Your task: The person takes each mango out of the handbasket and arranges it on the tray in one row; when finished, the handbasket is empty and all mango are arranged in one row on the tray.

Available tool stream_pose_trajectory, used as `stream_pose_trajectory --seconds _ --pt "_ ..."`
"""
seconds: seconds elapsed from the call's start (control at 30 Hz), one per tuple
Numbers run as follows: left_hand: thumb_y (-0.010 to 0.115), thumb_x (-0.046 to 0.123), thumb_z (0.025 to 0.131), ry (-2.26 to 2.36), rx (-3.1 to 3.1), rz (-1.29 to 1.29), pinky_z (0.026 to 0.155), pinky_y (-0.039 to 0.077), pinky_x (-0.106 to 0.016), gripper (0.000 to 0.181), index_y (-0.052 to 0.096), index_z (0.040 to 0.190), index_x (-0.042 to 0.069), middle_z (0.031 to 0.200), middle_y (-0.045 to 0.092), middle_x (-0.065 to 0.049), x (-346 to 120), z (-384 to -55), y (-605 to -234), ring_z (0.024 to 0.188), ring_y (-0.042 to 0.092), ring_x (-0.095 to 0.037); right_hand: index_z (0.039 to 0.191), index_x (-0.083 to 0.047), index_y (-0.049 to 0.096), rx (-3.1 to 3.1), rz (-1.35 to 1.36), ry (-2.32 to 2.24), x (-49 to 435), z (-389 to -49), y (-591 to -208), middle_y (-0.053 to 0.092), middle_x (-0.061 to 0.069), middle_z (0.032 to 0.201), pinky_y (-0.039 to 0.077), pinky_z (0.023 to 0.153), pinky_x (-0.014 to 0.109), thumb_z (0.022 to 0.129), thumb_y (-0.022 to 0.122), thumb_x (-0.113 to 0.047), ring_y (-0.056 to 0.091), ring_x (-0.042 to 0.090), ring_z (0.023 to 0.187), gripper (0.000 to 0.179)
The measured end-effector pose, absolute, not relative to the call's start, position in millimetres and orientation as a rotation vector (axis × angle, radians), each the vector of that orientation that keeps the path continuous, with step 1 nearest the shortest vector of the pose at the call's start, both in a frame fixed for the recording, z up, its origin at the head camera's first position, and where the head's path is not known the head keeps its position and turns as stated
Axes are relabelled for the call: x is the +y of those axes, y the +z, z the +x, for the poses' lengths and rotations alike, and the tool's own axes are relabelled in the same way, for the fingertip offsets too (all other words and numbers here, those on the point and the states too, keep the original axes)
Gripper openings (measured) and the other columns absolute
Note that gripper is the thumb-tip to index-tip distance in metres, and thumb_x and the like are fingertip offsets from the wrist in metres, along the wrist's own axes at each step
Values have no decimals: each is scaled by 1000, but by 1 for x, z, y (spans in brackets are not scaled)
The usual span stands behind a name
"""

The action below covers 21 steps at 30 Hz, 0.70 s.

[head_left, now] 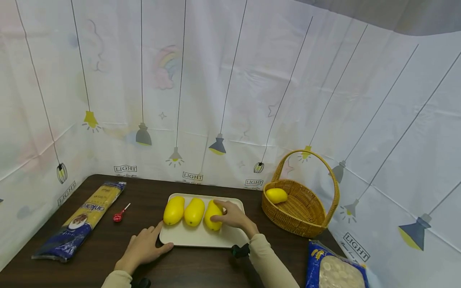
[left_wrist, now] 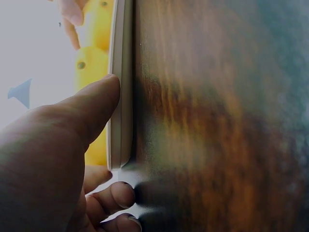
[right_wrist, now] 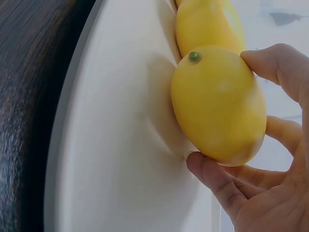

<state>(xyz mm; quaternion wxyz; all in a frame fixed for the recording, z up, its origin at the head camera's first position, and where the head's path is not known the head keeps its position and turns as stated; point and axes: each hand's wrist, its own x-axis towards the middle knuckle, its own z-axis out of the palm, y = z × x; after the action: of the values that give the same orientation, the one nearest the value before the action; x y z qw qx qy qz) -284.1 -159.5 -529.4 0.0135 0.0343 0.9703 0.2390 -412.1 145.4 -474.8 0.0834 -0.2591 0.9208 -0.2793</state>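
My right hand point(head_left: 235, 218) holds the rightmost yellow mango point(right_wrist: 219, 106) on the white tray point(head_left: 227, 239). Its thumb and fingers lie around the fruit's sides, and a small green stem end shows. Two more mangoes, the left one point(head_left: 174, 210) and the middle one point(head_left: 194, 212), lie beside it in a row. My left hand point(head_left: 144, 246) rests at the tray's front left corner. In the left wrist view its thumb point(left_wrist: 99, 104) touches the tray's front edge, with the other fingers loosely bent around the corner.
A wicker basket point(head_left: 293, 222) with a tall handle stands at the back right, with another mango point(head_left: 276, 195) inside. At the left lie a pasta pack point(head_left: 84, 220) and a red lollipop point(head_left: 118, 217). A blue bag point(head_left: 336, 268) lies at the front right. A printed curtain point(head_left: 223, 92) hangs behind the table.
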Motion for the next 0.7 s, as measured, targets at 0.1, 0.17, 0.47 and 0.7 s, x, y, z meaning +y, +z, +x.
stream_pose_trajectory --seconds 0.1,0.17,0.47,0.7 --pt "65 70 84 744 3021 103 86 44 -63 97 38 155 10 132 62 -18 -160 -284 -530 117 59 -37 150 -16 49 2743 -804 -820 144 -412 -475 54 10 150 52 100 48 89 70 -45 61 29 119 71" --pt "65 70 84 744 3021 103 86 44 -62 97 38 155 11 132 62 -17 -160 -284 -530 117 59 -36 151 -16 48 2742 -810 -809 143 -413 -475 54 11 150 51 102 48 89 69 -46 60 30 122 72" --pt "65 70 84 749 3016 98 89 43 -65 97 38 155 11 134 61 -19 -160 -284 -530 119 58 -38 152 -17 47 2715 -802 -829 139 -416 -476 51 15 151 47 107 53 88 68 -44 54 34 132 72" --pt "65 70 84 748 3019 98 88 43 -64 97 38 155 10 132 61 -18 -160 -284 -530 118 58 -37 153 -18 44 2714 -780 -814 137 -416 -477 51 15 151 44 110 55 88 66 -46 53 34 134 74"
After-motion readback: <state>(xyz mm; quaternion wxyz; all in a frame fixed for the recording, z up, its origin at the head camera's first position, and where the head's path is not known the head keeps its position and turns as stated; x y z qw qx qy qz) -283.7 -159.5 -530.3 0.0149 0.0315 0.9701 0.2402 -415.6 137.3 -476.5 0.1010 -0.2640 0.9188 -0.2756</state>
